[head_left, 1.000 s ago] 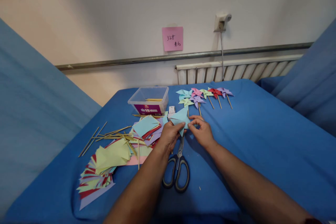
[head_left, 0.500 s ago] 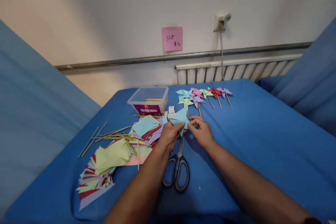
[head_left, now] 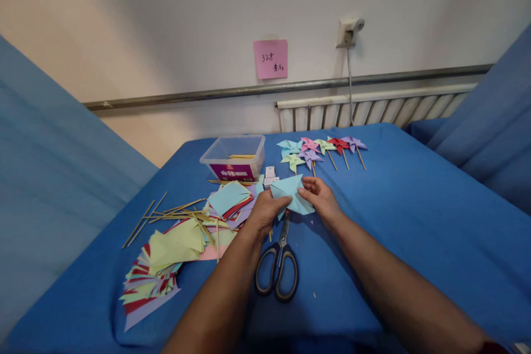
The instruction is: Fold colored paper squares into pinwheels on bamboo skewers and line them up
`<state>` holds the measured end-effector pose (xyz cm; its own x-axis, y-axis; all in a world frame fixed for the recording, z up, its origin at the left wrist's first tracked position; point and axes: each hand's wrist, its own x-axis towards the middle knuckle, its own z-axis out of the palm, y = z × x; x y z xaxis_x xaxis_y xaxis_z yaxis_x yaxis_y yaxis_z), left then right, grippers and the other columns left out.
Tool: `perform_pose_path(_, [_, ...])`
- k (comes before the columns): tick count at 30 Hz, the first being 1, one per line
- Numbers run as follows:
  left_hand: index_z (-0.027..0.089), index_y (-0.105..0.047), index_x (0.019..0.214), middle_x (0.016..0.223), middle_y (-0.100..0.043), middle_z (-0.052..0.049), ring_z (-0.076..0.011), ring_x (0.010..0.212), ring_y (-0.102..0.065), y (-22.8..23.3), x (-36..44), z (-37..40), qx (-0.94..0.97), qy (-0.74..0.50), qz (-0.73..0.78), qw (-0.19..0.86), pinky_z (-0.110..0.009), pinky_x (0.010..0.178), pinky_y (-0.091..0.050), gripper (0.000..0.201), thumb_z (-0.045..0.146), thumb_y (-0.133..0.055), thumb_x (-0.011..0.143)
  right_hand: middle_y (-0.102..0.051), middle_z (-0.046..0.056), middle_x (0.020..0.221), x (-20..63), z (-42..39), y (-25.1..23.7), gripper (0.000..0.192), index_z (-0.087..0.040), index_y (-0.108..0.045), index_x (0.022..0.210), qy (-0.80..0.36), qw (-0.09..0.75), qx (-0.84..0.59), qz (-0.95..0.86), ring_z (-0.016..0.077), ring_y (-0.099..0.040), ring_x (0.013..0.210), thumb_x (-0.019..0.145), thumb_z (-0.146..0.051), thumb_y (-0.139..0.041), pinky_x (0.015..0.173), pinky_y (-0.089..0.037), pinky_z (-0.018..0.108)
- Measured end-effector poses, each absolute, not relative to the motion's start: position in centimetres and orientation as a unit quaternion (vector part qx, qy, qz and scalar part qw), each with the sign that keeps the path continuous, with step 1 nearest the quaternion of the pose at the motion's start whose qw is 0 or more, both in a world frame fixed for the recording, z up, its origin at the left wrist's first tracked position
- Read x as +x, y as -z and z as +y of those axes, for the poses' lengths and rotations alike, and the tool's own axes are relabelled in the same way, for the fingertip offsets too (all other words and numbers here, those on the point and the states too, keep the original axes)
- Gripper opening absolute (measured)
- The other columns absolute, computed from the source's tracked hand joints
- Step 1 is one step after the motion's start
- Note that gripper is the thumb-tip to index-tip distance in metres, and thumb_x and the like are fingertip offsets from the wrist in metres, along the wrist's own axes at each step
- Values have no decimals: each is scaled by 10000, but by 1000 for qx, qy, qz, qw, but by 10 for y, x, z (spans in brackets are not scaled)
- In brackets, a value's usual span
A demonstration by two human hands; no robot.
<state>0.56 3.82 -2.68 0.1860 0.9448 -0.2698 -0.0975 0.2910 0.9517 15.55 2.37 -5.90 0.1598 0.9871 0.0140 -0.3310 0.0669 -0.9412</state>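
A light blue paper piece with cut, pointed corners (head_left: 295,197) is held between both hands above the table. My left hand (head_left: 267,211) pinches its left side, thumb on top. At its right edge, my right hand (head_left: 321,199) grips with thumb in front and fingers behind. Just below the paper lie black-handled scissors (head_left: 282,260), blades pointing away from me. Beyond the hands, finished paper pinwheels on sticks (head_left: 310,158) lie in two rows, in blue, pink, green, red and purple.
Left of my hands are a stack of coloured paper squares (head_left: 230,199), a fanned paper pile (head_left: 176,248) and loose wooden sticks (head_left: 182,213). Behind them stand a clear plastic box (head_left: 234,157) holding sticks and small white boxes (head_left: 270,176). Blue curtains (head_left: 50,177) hang on both sides.
The blue paper has turned and spread flatter, its right part now reaching further right. My right hand has shifted its grip from a fingertip pinch to the paper's right edge.
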Motion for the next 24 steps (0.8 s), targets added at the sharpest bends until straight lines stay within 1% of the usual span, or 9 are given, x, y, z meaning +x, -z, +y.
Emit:
perform_pose_path(2, [110, -708, 740, 608, -661, -45, -145, 487, -559, 22, 5, 36, 459, -384, 494, 631, -242, 474, -423, 211, 154, -749, 538, -722, 58, 936, 158, 22, 56, 464, -191, -601, 985, -599, 596, -388, -368, 223, -682, 815, 610, -368, -810, 757, -529, 366])
perform_pose_path(4, [112, -703, 694, 578, -647, -40, -135, 471, -538, 18, 4, 34, 482, -368, 489, 627, -234, 466, -405, 160, 133, -735, 539, -729, 39, 873, 159, 20, 55, 462, -186, -611, 971, -632, 573, -366, -372, 202, -683, 734, 594, -343, -828, 701, -532, 337])
perform_pose_path(8, [121, -695, 645, 553, -631, -14, -112, 469, -498, 14, 2, 33, 515, -356, 475, 618, -212, 461, -370, 121, 104, -732, 531, -720, 0, 779, 157, 18, 57, 529, -188, -617, 989, -619, 564, -389, -384, 177, -666, 663, 525, -266, -859, 624, -519, 291])
perform_pose_path(11, [120, -692, 633, 548, -628, -10, -110, 468, -498, 16, 0, 36, 527, -355, 496, 591, -210, 464, -365, 107, 117, -737, 536, -722, 2, 754, 152, 20, 60, 503, -175, -618, 947, -607, 564, -411, -379, 177, -660, 635, 512, -263, -856, 610, -525, 301])
perform_pose_path(14, [112, -703, 704, 627, -669, -33, -133, 522, -556, 23, 3, 38, 493, -392, 506, 589, -224, 511, -412, 192, 167, -777, 536, -730, 11, 767, 145, 23, 64, 448, -172, -615, 902, -587, 604, -417, -341, 182, -669, 645, 533, -281, -845, 642, -539, 322])
perform_pose_path(17, [121, -694, 803, 717, -692, -47, -152, 615, -616, 28, 10, 36, 394, -463, 468, 641, -254, 609, -477, 274, 242, -796, 579, -740, 23, 833, 139, 24, 66, 408, -179, -624, 920, -568, 664, -400, -276, 190, -685, 699, 582, -292, -821, 683, -546, 333])
perform_pose_path(19, [137, -684, 858, 776, -701, -52, -155, 682, -640, 29, 14, 32, 338, -480, 437, 681, -265, 662, -498, 302, 261, -799, 607, -741, 30, 859, 138, 25, 66, 374, -182, -630, 915, -555, 692, -393, -241, 200, -692, 737, 605, -289, -808, 704, -549, 339])
perform_pose_path(21, [142, -679, 853, 786, -701, -50, -154, 710, -647, 29, 18, 29, 304, -479, 425, 706, -264, 677, -503, 297, 248, -807, 607, -741, 33, 857, 137, 25, 65, 351, -181, -632, 908, -542, 708, -393, -224, 206, -694, 742, 618, -286, -799, 713, -552, 346])
perform_pose_path(24, [126, -681, 805, 756, -700, -53, -151, 693, -641, 29, 23, 25, 289, -474, 422, 717, -258, 670, -497, 273, 227, -817, 591, -739, 32, 848, 134, 24, 64, 361, -180, -624, 918, -531, 719, -397, -210, 200, -691, 710, 619, -280, -799, 708, -555, 347])
